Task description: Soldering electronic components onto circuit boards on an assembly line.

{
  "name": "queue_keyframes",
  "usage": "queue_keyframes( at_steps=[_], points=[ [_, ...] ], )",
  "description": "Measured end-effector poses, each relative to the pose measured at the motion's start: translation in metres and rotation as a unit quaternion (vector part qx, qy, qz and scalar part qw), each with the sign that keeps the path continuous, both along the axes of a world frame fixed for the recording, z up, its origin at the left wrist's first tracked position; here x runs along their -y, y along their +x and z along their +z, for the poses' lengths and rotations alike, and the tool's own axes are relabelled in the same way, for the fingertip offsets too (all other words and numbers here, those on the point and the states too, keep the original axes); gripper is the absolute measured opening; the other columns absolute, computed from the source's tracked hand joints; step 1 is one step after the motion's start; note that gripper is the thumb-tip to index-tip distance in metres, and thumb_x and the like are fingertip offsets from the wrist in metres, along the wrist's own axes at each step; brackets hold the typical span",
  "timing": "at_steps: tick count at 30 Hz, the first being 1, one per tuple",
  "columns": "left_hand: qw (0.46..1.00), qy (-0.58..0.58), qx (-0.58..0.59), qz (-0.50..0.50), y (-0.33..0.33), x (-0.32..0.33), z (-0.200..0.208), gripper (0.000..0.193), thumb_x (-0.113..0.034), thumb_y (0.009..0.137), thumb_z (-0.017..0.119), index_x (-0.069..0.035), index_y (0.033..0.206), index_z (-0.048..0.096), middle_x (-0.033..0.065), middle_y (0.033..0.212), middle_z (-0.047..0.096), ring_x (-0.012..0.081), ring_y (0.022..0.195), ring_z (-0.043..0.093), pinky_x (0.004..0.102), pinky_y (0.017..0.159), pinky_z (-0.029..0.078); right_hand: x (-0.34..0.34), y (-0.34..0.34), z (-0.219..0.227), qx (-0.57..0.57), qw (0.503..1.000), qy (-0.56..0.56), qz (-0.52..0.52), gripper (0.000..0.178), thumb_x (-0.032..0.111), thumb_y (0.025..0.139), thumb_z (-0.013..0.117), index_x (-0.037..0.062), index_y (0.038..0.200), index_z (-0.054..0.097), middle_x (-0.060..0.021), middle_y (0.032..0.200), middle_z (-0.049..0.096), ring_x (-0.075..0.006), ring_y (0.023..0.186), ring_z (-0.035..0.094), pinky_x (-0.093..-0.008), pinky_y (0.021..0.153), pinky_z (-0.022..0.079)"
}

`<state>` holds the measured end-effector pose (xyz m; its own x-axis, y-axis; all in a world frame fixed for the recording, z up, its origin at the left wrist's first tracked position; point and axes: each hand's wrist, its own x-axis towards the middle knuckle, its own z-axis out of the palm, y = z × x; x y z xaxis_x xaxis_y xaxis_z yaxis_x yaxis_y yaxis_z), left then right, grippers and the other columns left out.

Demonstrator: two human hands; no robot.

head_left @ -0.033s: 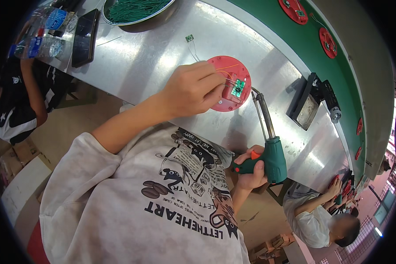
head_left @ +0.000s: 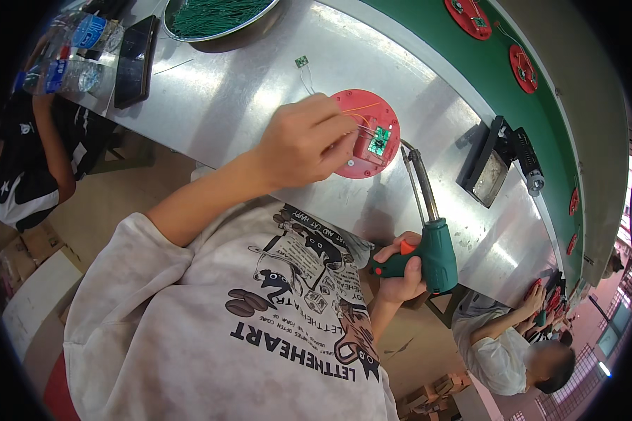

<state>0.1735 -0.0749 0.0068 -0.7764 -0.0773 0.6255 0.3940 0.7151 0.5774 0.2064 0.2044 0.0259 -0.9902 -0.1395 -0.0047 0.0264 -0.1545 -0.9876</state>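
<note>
A round red plastic disc (head_left: 360, 168) lies on the metal bench, with a small green circuit board (head_left: 379, 141) on it and thin orange and pale wires running to the board. My left hand (head_left: 307, 142) is over the disc's left side, fingertips pinched on thin wires that lead to the board. My right hand (head_left: 402, 275) is wrapped round the grip of a green soldering gun (head_left: 439, 256) with a red trigger. Its metal nozzle and feed tube point up at the disc's right edge, close to the board. Past my left hand lies a smaller circuit board (head_left: 301, 62) on two pale wires.
A metal bowl (head_left: 221, 40) of green wires stands at the back left, beside a dark phone (head_left: 135, 62) and plastic bottles (head_left: 70, 74). Right of the disc is a black soldering stand (head_left: 486, 165). Red discs (head_left: 523, 68) sit on the green belt (head_left: 428, 21). Other people sit on both sides.
My left hand has shifted very slightly, and the small board beyond it has moved a touch. The soldering gun and the red disc look almost unmoved.
</note>
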Motion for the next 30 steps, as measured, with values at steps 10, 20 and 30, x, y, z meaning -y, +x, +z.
queue_keyframes(
  at_steps=[10,20,30],
  points=[
    [0.999,0.008,-0.034,-0.009,0.006,-0.004,0.016,0.02,0.003,0.075,0.073,0.0,0.095,0.072,0.0112,0.087,0.066,0.0266,0.07,0.063,0.0361,0.06,0.052,-0.003,0.005,-0.004,-0.049,0.993,0.089,0.067,0.05,0.029,0.094,0.062,-0.0133,0.12,0.057,-0.0223,0.103,0.065,-0.0224,0.057,0.064,-0.0304,0.051,0.049],
    [0.999,-0.031,0.009,-0.008,0.003,-0.013,-0.003,0.023,0.003,0.072,0.074,0.001,0.095,0.071,0.0107,0.087,0.068,0.0281,0.073,0.066,0.0368,0.062,0.054,-0.002,0.009,-0.001,-0.02,0.991,0.109,0.073,0.049,0.022,0.093,0.059,-0.0137,0.126,0.055,-0.0221,0.104,0.065,-0.0217,0.059,0.064,-0.0307,0.056,0.05],
    [0.999,-0.046,0.008,-0.006,0.003,-0.014,-0.005,0.024,0.002,0.071,0.074,0.002,0.095,0.071,0.0107,0.087,0.068,0.0278,0.073,0.066,0.0365,0.062,0.055,-0.004,0.005,-0.003,-0.034,0.991,0.097,0.083,0.048,0.02,0.094,0.058,-0.014,0.127,0.054,-0.0224,0.105,0.065,-0.0224,0.058,0.063,-0.0318,0.056,0.051]
  ],
)
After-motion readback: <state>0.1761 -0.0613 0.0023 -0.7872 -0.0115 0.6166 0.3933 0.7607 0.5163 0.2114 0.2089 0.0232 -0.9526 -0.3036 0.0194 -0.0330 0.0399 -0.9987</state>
